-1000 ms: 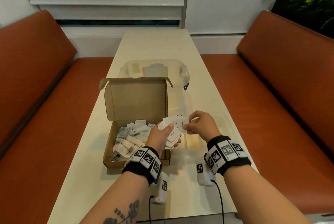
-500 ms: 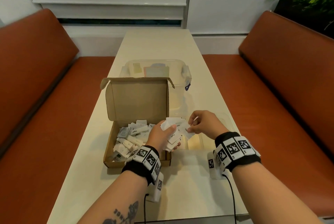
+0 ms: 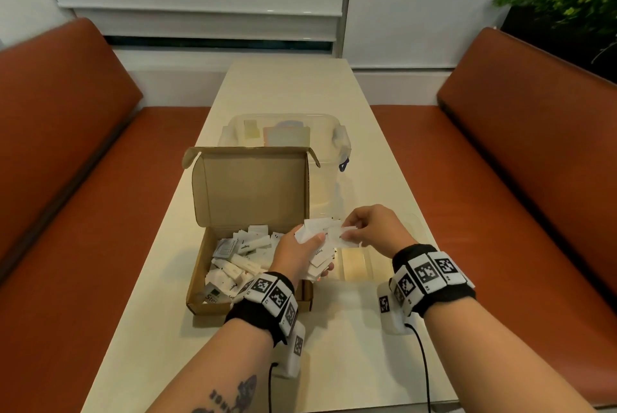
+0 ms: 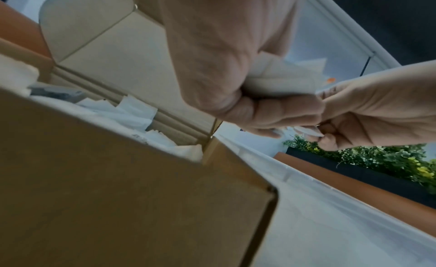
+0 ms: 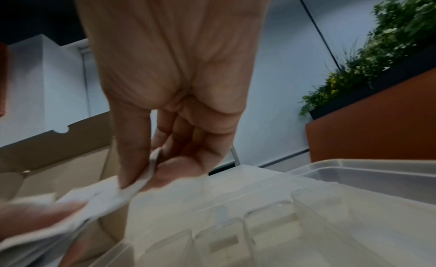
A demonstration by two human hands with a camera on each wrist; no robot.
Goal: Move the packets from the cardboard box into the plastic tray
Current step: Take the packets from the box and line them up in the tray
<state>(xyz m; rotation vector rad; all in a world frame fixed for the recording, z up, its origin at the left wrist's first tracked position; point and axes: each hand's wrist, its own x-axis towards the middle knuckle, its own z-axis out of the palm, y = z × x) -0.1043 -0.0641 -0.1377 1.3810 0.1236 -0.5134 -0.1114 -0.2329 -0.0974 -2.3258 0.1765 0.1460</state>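
Above the gap between the cardboard box (image 3: 250, 199) and the plastic tray (image 3: 355, 264), the left hand (image 3: 300, 254) is clutching a fanned bundle of packets (image 3: 320, 245) while the right hand (image 3: 375, 229) is pinching one packet (image 3: 347, 233) at the bundle's right edge, its long axis running left to right. The tray is lying just beneath the right hand, the nearer of the two. One box, one tray and a clear lidded container (image 3: 334, 135) are sitting on the tabletop (image 3: 350, 346); the packets, in hand and in the box, are too many and overlapped to count.
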